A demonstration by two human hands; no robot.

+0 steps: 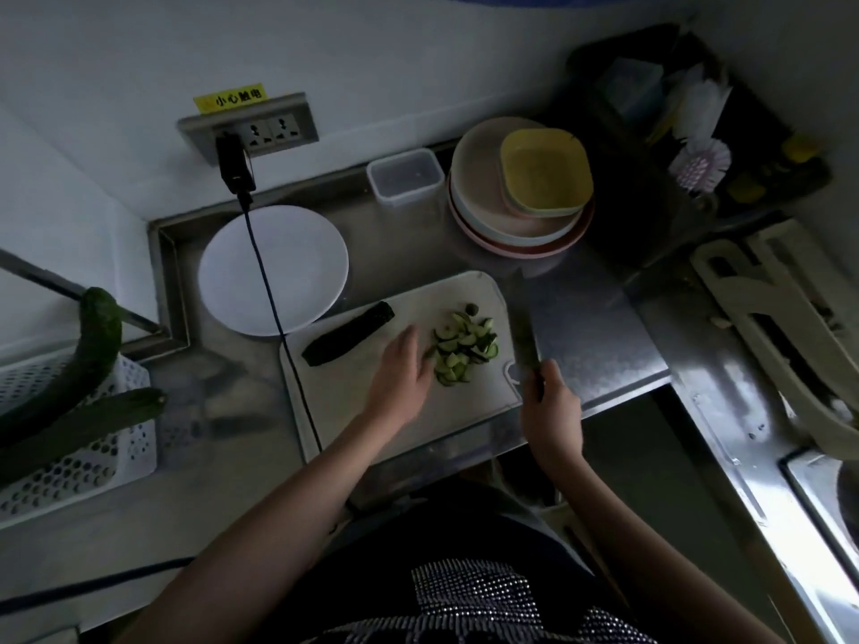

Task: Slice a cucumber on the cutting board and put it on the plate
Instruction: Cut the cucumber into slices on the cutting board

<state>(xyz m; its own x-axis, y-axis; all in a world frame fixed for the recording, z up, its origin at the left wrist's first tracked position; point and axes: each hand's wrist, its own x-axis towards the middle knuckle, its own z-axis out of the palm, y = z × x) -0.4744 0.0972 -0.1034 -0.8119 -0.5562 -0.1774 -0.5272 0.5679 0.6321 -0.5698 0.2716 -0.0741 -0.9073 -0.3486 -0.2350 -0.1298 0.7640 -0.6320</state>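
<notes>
A white cutting board (353, 402) lies on the steel counter. On its right part sits a pile of cucumber slices (465, 348). An uncut half of cucumber (348, 333) lies at the board's upper left. My left hand (402, 376) rests with straight fingers on the board, touching the left edge of the slices. My right hand (551, 402) grips the handle of a knife (523, 327), whose blade lies along the board's right edge, pointing away from me. A white plate (274, 271) stands beyond the board at the left, with nothing on it.
A stack of plates with a yellow bowl (544, 172) and a clear box (404, 176) stand at the back. A white basket (69, 434) at the left holds two whole cucumbers. A black cable (279, 327) runs from the wall socket across the plate and board. A sink rim is at far right.
</notes>
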